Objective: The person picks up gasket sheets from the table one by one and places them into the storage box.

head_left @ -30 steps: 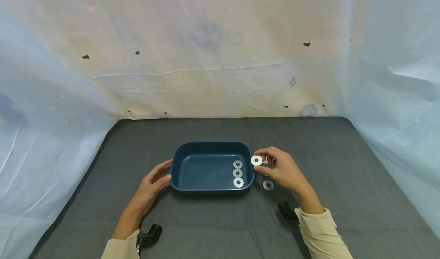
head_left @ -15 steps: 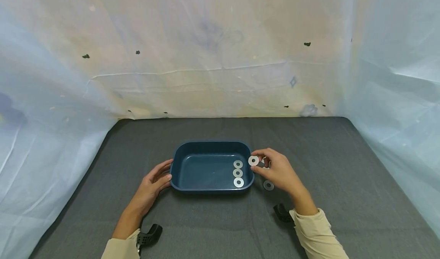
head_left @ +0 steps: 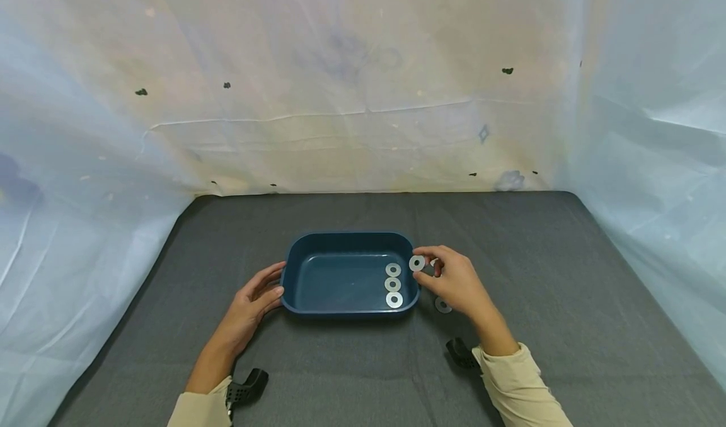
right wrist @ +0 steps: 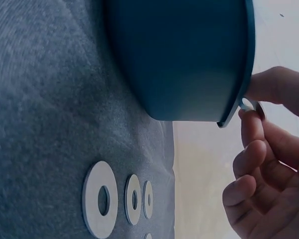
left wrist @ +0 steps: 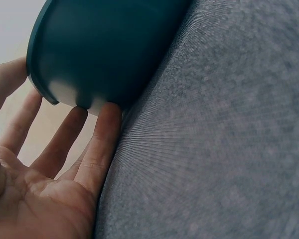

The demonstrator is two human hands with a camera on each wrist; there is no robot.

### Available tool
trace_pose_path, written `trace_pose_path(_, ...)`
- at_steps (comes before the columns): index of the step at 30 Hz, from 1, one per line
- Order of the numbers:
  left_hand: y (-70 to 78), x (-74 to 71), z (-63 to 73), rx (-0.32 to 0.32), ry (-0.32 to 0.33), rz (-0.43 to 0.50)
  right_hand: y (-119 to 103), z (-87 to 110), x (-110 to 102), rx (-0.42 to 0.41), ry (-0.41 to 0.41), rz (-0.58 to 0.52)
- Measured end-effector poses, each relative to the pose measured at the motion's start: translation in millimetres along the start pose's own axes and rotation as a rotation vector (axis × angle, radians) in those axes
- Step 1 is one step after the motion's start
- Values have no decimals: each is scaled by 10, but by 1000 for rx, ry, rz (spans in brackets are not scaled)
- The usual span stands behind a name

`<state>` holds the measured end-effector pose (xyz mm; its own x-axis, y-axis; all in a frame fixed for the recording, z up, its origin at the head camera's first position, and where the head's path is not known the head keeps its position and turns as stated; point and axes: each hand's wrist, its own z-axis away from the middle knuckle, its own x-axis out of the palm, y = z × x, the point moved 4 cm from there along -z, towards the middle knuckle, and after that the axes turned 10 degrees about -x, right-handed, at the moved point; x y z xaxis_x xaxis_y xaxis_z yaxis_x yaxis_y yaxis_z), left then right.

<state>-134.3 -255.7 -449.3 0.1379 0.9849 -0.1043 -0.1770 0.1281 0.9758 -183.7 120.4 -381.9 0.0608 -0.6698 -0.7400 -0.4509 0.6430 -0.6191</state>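
A dark blue rectangular bin [head_left: 331,285] stands in the head view. Three flat metal washers, among them a middle washer [head_left: 387,286], lie in a column inside its right end. My left hand [head_left: 249,310] touches the bin's left end with outstretched fingers, the thumb by the rim; in the left wrist view, the fingertips [left wrist: 109,112] meet the outer wall. With thumb and fingers, my right hand [head_left: 456,282] pinches another washer [head_left: 411,264] over the right rim. Seen in the right wrist view, this held washer [right wrist: 260,110] is beside the bin's rim.
Several more washers rest on the grey cloth to the bin's right, including a near washer [right wrist: 91,199]; in the head view my right hand partly hides them. Grey cloth [head_left: 340,370] covers the table. A pale sheet [head_left: 351,99] hangs behind and at both sides.
My right hand has moved slightly left with the pinched washer, from beside the bin to over its right rim. My left hand and the bin stay in place.
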Motion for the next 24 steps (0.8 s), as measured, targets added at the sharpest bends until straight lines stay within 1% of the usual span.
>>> trace_pose_path(12,7,4,-4,0,-7,13,-7,2,6,-9,-15,-28)
trace_pose_path(17,12,4,-2,-5,0,11,-11,7,-10,-16,-16,-27)
trace_pose_path(24,3,-3,6,-10,9,12,54,32,-119,-12,-1,-19)
